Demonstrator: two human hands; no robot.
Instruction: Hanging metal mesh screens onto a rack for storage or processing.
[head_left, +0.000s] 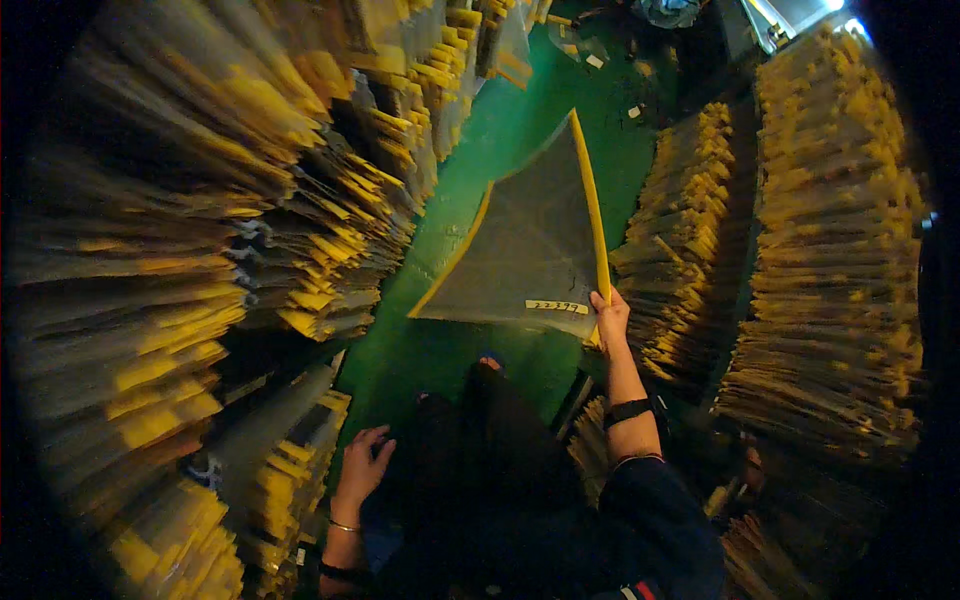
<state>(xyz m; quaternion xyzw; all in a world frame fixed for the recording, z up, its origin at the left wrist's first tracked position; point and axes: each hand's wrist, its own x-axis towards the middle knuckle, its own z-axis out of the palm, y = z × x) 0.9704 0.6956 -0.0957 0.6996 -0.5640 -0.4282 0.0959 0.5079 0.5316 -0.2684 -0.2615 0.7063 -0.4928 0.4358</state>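
Observation:
A wide sheet of grey mesh with yellow edging hangs out in front of me over the green floor. It looks like a printing screen without a frame, though I cannot be sure of its kind. Near its lower right corner, my right hand grips the yellow border between thumb and fingers. A pale label with handwriting sits along the sheet's near edge. Down at the lower left, my left hand holds nothing, its fingers apart and a little curled, near a row of hanging sheets.
Dense rows of similar yellow-edged sheets line the left side. More rows stand on the right, with a shorter row beside the aisle. Scraps of paper lie on the green floor farther off. My feet show below the sheet.

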